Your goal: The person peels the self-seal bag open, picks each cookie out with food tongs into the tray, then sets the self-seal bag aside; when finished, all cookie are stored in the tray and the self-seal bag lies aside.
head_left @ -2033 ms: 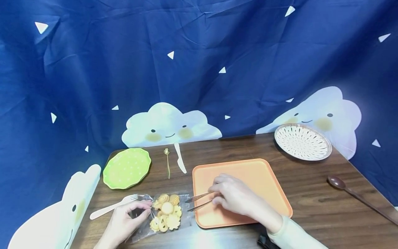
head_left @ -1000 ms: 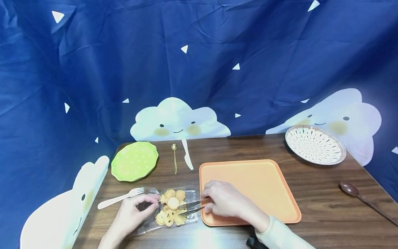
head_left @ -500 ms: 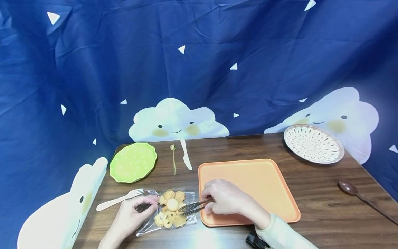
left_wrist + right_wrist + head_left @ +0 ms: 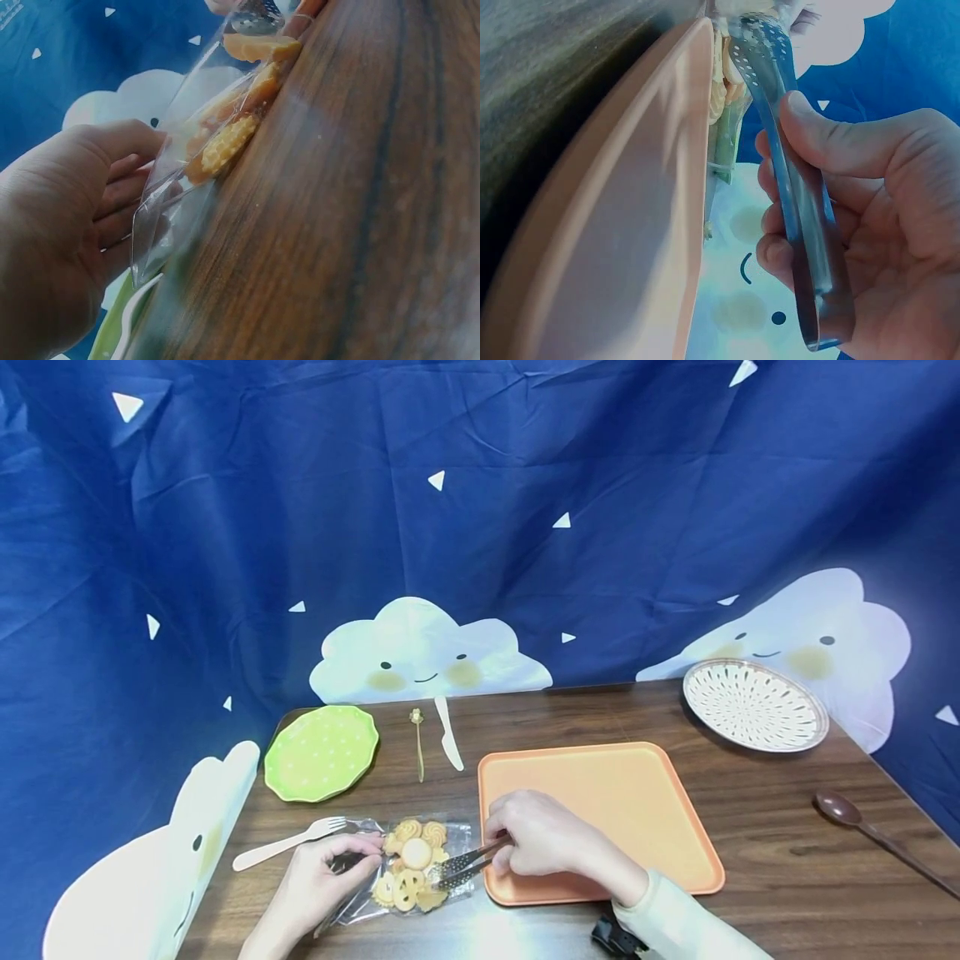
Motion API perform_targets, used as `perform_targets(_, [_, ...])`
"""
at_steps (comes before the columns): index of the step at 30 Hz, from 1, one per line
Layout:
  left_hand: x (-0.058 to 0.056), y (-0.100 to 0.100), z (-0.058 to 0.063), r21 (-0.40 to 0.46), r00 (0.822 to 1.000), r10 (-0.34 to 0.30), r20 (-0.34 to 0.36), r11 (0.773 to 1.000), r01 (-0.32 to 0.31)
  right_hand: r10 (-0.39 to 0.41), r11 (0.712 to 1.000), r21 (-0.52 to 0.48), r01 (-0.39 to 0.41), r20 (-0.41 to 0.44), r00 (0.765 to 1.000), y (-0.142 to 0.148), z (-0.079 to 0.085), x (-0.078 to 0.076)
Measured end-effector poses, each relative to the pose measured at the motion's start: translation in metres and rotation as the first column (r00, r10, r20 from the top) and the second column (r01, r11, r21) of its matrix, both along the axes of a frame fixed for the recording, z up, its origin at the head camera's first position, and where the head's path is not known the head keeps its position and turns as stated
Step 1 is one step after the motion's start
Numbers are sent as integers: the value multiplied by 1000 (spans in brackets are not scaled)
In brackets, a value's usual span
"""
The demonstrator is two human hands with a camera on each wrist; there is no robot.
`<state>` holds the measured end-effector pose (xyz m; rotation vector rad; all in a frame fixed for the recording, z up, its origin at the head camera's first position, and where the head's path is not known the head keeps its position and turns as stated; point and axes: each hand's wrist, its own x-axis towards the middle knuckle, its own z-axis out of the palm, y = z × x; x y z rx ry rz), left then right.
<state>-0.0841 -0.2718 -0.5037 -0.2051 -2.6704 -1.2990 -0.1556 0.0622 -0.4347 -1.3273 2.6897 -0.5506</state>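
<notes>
By orange tray [image 4: 615, 818]: cookie bag [image 4: 461, 833] our left hand [image 4: 318, 881] pinches, likely for steadiness; tongs [image 4: 810, 232] our right hand [image 4: 536, 835] grips.

Cloud-print cloth [image 4: 480, 543] behind a wood-grain table [image 4: 765, 860] suggests a staged set

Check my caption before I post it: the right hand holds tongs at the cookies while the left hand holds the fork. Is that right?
Not quite: the left hand holds the bag, not the fork, as the left wrist view shows. The right hand does hold tongs at the cookies.
</notes>
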Motion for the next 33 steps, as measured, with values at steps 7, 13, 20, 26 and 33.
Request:
perform_targets(7, [-1,0,0,5,1000,-1,-24,1000,2,-36,998,-57,33,-50,998,8,4,-3])
perform_targets(13, [0,1,1,-4,1000,7,0,1000,-7,-93,992,-104,74,-188,978,31,10,-4])
perform_targets(20, [1,-1,3,-10,1000,19,22,1000,-19,-207,974,-173,148,-402,892,70,13,-25])
perform_targets(26, [3,-2,4,-21,999,28,24,999,-28,-273,962,-128,243,-506,818,88,4,-49])
perform_targets(33, [3,2,6,-24,999,22,32,999,-22,-279,960,-130,247,-515,811,91,-3,-50])
